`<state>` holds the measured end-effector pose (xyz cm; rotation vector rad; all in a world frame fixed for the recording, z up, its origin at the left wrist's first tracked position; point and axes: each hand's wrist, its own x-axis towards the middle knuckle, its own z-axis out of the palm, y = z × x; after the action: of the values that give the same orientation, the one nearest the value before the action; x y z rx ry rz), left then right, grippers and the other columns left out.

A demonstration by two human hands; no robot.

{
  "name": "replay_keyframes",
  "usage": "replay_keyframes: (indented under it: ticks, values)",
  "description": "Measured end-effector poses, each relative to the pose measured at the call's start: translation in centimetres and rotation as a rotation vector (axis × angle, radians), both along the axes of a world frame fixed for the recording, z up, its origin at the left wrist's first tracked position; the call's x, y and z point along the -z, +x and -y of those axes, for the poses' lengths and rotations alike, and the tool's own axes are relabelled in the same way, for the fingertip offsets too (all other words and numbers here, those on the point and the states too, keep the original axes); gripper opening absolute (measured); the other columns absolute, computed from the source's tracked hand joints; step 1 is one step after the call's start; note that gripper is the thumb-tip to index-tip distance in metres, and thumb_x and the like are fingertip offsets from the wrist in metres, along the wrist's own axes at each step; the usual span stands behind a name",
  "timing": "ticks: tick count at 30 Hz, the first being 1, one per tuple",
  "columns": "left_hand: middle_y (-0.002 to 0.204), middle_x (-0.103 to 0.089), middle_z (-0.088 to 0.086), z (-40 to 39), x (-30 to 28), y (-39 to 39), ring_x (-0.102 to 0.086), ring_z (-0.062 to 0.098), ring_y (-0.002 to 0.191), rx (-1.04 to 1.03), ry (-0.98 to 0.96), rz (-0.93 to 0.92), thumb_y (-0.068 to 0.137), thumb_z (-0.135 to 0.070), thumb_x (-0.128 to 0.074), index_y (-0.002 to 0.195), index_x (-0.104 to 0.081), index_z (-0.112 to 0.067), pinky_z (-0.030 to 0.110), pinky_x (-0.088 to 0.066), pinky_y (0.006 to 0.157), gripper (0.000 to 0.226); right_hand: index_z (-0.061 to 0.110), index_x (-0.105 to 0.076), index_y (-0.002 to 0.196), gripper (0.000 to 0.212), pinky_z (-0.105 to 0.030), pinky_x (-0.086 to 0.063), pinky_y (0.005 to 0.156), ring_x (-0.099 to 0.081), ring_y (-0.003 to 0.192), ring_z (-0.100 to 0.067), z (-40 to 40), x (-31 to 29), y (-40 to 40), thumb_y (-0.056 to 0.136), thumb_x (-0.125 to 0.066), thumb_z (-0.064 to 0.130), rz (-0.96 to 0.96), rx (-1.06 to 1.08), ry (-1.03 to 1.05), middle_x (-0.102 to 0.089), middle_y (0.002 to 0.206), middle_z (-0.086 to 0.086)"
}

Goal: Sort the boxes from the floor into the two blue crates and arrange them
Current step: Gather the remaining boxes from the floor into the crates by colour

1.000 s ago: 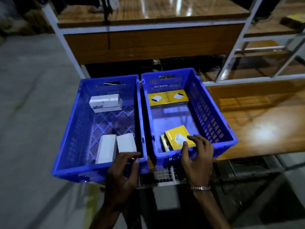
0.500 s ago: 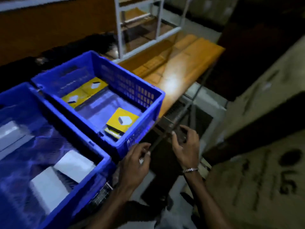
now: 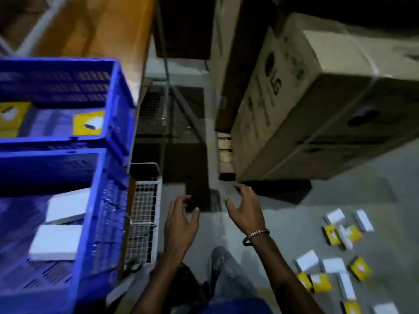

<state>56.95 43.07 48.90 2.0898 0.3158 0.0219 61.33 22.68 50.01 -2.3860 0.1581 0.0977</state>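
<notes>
Here, floor boxes (image 3: 335, 252) well right of empty right hand (image 3: 246, 210).

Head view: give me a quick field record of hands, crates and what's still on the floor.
left hand: empty, fingers loosely spread, over the floor
right hand: empty, fingers spread, metal bracelet on the wrist
far blue plastic crate: holds small yellow boxes
near blue plastic crate: holds flat white boxes
floor boxes: mixed white and yellow small boxes scattered at lower right, unsorted
nearby: large brown cardboard carton beyond the hands
</notes>
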Motion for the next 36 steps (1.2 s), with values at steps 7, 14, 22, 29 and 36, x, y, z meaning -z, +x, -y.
replay_keyframes:
  ticks: [7,14,22,29,36]
  values:
    - [0.126,-0.063,-0.004,7.8,2.6,-7.4,-0.062,0.016,0.113,0.285,0.008,-0.056,0.096,-0.018,-0.068,0.129,-0.059,-0.025,0.04,-0.055,0.091,0.035,0.023,-0.056,0.133,0.045,-0.039,-0.053,0.095,-0.057,0.122,-0.021,7.9,2.1,-13.2,0.092,-0.068,0.037,-0.033,0.263,0.005,-0.057,0.125,0.001]
    - [0.126,-0.067,-0.002,16.8,4.8,-17.9,-0.067,0.017,0.108,0.529,0.043,-0.124,0.095,-0.02,-0.069,0.128,-0.061,-0.021,0.038,-0.056,0.091,0.034,0.027,-0.055,0.134,0.043,-0.036,-0.053,0.091,-0.058,0.119,-0.016,16.3,3.6,-28.8,0.093,-0.067,0.035,-0.05,0.415,0.078,-0.056,0.123,0.006]
    - [0.118,-0.069,-0.005,28.9,5.3,-35.3,-0.069,0.013,0.1,0.678,-0.001,-0.149,0.094,-0.031,-0.069,0.121,-0.062,-0.025,0.037,-0.058,0.084,0.028,0.024,-0.061,0.127,0.037,-0.024,-0.046,0.082,-0.064,0.102,-0.012,26.9,4.8,-50.0,0.092,-0.072,0.026,-0.07,0.638,0.19,-0.062,0.122,0.0]
    - [0.119,-0.068,-0.007,39.9,4.6,-46.3,-0.07,0.013,0.099,0.906,0.003,-0.238,0.096,-0.025,-0.071,0.12,-0.063,-0.024,0.042,-0.061,0.079,0.025,0.026,-0.066,0.12,0.03,-0.033,-0.056,0.081,-0.067,0.095,-0.01,35.3,4.3,-63.7,0.09,-0.072,0.027,0.006,0.913,0.222,-0.067,0.115,0.005]
    - [0.115,-0.069,-0.006,49.1,7.4,-47.8,-0.07,0.013,0.099,1.067,0.075,-0.286,0.096,-0.026,-0.072,0.12,-0.064,-0.019,0.033,-0.057,0.083,0.026,0.031,-0.065,0.115,0.026,-0.031,-0.057,0.078,-0.067,0.09,-0.008,42.2,7.3,-68.9,0.09,-0.071,0.027,-0.034,1.088,0.262,-0.068,0.11,0.008]
